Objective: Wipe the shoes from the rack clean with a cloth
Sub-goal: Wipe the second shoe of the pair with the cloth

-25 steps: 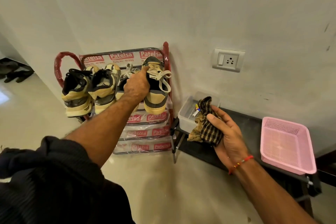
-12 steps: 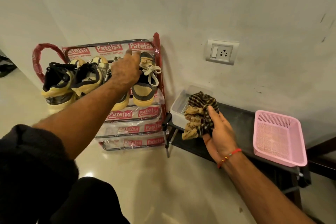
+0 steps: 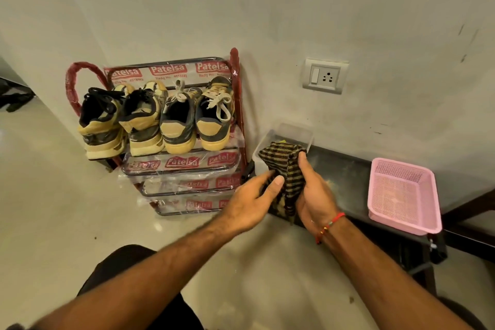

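Observation:
Several tan and grey sneakers stand heel-out on the top shelf of a red-framed shoe rack (image 3: pixel 237 104) against the wall: two black-laced shoes (image 3: pixel 103 126) on the left, two white-laced shoes (image 3: pixel 214 120) on the right. To the rack's right I hold a dark checked cloth (image 3: pixel 288 169) between both hands. My right hand (image 3: pixel 316 195) grips it from the right, my left hand (image 3: pixel 254 198) pinches its left side with thumb and fingers. Neither hand touches a shoe.
A clear plastic box (image 3: pixel 289 132) sits behind the cloth on a low black bench (image 3: pixel 345 169). A pink perforated basket (image 3: pixel 401 193) rests on the bench's right end. A wall socket (image 3: pixel 324 76) is above. The lower rack shelves are plastic-wrapped. Pale floor lies in front.
My left hand has come off the white-laced shoes on the top shelf and moved right and down onto the cloth. The cloth stays in my right hand.

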Motion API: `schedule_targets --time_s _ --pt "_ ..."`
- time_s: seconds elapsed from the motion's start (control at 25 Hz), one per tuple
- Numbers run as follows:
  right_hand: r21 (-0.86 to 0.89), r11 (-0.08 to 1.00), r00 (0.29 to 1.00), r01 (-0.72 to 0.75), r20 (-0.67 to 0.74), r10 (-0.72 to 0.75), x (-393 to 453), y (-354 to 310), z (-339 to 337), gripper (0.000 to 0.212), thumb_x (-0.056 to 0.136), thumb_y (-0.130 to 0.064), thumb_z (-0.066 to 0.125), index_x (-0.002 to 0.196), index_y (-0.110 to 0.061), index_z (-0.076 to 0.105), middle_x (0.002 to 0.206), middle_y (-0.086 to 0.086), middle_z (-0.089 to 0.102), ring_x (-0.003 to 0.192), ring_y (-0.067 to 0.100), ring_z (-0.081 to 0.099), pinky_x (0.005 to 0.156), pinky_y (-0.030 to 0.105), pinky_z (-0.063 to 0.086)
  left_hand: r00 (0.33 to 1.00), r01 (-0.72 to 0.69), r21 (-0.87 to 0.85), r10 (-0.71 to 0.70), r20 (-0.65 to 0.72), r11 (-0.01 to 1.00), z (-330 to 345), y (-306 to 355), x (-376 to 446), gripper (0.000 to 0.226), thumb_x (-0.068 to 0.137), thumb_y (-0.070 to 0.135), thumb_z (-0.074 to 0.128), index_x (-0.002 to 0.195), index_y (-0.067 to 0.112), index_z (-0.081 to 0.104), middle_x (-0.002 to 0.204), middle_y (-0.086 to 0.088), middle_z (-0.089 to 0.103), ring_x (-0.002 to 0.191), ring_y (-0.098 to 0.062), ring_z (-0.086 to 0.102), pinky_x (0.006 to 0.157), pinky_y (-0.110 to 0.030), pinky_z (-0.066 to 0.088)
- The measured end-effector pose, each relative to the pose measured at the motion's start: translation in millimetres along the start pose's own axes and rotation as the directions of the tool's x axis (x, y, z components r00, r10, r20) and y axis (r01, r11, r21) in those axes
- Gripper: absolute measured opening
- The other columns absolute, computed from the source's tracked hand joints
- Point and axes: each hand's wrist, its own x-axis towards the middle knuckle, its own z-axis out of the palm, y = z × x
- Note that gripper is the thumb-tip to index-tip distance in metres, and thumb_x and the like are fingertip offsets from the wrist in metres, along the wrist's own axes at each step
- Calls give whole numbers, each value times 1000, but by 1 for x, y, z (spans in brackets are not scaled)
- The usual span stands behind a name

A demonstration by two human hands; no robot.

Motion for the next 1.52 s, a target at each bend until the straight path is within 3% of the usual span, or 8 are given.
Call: schedule_targets --time_s 0.12,0.32,0.48,0.72,0.84,0.96,1.2,1.52 --pt "20 998 995 -66 72 64 -2 2 2 53 100 -49 45 132 -9 60 129 17 66 119 29 64 95 44 54 986 -120 -86 109 -128 989 10 -18 -3 54 101 47 56 151 39 39 135 25 56 130 4 52 108 -22 45" --pt "-71 997 999 21 37 -19 4 13 6 42 90 -27 69 128 -12 61 121 16 70 111 29 68 84 42 57 968 -71 327 144 -208 943 4 -29 5 59 99 46 57 154 33 38 135 6 56 119 -10 54 99 -37 52" --pt "-57 998 993 -3 -120 -3 14 13 0 24 99 -20 58 120 -11 66 110 15 74 96 25 73 68 33 59 986 20 -80 -33 -165 997 -19 -26 13 28 105 38 49 118 26 70 103 9 73 93 -2 67 90 -39 57" --pt "-238 970 939 -47 -342 -39 31 13 -18 28 96 -24 65 122 -12 66 115 13 72 105 25 69 93 41 57 890 107 -608 -349 -294 787 -43 -26 25 37 103 47 52 94 18 74 90 1 79 87 -16 72 72 -32 54" --pt "-639 766 977 67 -113 -180 29 12 -28 61 87 -39 75 141 -29 49 129 -7 59 110 6 60 91 19 51 952 157 -753 -300 -56 639 -43 -25 29 45 101 43 55 112 2 70 108 -15 75 99 -28 72 88 -43 58" --pt "-467 856 954 220 287 -89 27 9 -25 84 85 -27 75 154 -33 28 145 -2 54 127 20 57 104 31 49 976 209 -783 -171 132 586 -40 -16 23 55 98 45 53 124 -3 64 114 -19 72 101 -26 70 87 -35 58" --pt "-376 913 803 -157 490 340 7 12 -22 81 73 -45 85 133 -1 56 128 18 64 119 33 61 103 46 48 966 238 -881 -192 171 409 -49 -13 25 54 94 49 58 117 2 70 117 -21 71 107 -30 70 104 -46 52" --pt "-230 964 954 -131 234 185 8 -8 -15 16 98 -23 56 100 -9 64 91 7 68 84 19 63 72 29 56 943 283 -593 -330 31 754 -55 -21 28 27 105 32 51 116 14 69 109 -5 77 106 -20 73 98 -37 55"
